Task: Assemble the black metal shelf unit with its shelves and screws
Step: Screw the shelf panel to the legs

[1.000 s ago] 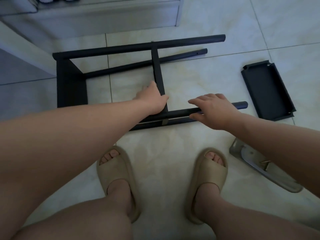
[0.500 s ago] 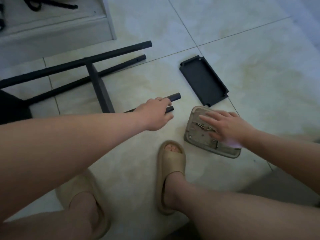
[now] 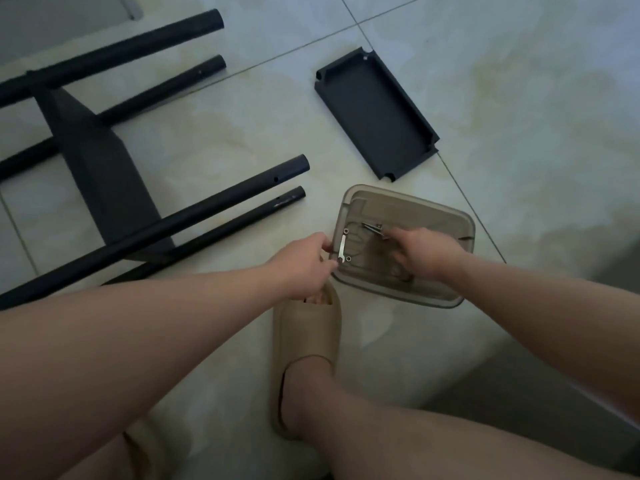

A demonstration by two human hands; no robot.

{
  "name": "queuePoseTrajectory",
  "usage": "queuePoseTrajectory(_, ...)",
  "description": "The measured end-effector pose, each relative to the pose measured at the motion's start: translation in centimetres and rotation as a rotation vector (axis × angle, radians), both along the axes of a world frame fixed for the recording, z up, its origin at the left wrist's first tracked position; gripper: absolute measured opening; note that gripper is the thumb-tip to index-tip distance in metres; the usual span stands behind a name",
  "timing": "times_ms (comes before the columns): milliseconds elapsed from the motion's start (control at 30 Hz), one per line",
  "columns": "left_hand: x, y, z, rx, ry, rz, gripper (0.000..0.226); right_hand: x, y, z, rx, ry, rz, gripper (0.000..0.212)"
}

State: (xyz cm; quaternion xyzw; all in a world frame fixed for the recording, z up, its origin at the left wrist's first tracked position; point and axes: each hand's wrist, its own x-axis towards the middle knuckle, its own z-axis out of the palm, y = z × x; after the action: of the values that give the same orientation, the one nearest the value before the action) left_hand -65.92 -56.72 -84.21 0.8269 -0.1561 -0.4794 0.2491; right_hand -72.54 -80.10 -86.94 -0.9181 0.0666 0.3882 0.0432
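Observation:
The black shelf frame (image 3: pixel 145 233) lies on its side on the tiled floor at the left, with one shelf panel (image 3: pixel 100 168) fixed between its tubes. A loose black shelf (image 3: pixel 375 112) lies flat at the upper middle. A translucent plastic tray (image 3: pixel 446 216) in front of my foot holds screws (image 3: pixel 372 228) and a small silver wrench (image 3: pixel 342 245). My left hand (image 3: pixel 304 265) grips the tray's left rim, right beside the wrench. My right hand (image 3: pixel 426 252) is inside the tray, thumb and forefinger pinching at the screws.
My right foot in a beige slipper (image 3: pixel 304 344) stands just in front of the tray. The open tube ends (image 3: pixel 298 180) of the frame point toward the tray. A pale cabinet base (image 3: pixel 62 15) sits at the top left.
My left hand has left the frame's tube and come to the tray's rim. My right hand stays in the tray, now closing on the screws. The view has moved closer.

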Motion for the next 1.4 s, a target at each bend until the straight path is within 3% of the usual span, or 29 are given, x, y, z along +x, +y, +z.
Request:
queuePoseTrajectory(200,0.7,-0.1,-0.6,-0.084,0.119,0.104,0.01,0.7,-0.4,-3.0,-0.035,-0.017,-0.042,0.044)
queuePoseTrajectory(367,0.9,-0.2,-1.1,-0.113,0.125,0.122,0.011,2.0,0.3,-4.3,-0.056,-0.15,-0.048,0.033)
queuePoseTrajectory(633,0.9,-0.6,-0.7,-0.123,0.148,0.13,0.011,2.7,0.9,-5.1,-0.097,-0.11,-0.007,0.023)
queuePoseTrajectory(733,0.9,-1.2,-0.7,-0.119,0.168,0.151,0.019,2.5,0.6,-3.9,-0.063,-0.136,-0.07,0.019)
queuePoseTrajectory(867,0.8,-2.2,0.2,-0.137,0.252,0.247,0.048,1.9,0.2,-0.7,0.024,-0.228,-0.304,0.005)
queuePoseTrajectory(933,0.8,-2.1,1.2,-0.108,0.298,0.228,0.059,1.6,0.2,1.2,0.041,-0.258,-0.312,0.002)
queuePoseTrajectory(1033,1.3,-0.7,2.8,-0.011,0.192,0.071,0.06,2.0,0.5,4.1,0.052,-0.308,-0.249,0.003)
queuePoseTrajectory(1167,3.2,2.8,6.5,0.08,0.027,-0.084,0.045,3.8,2.9,8.8,0.1,-0.404,-0.194,0.009)
queuePoseTrajectory(1400,7.0,12.5,11.5,0.073,-0.184,0.116,0.018,7.9,12.7,14.5,0.295,-0.498,-0.056,0.013)
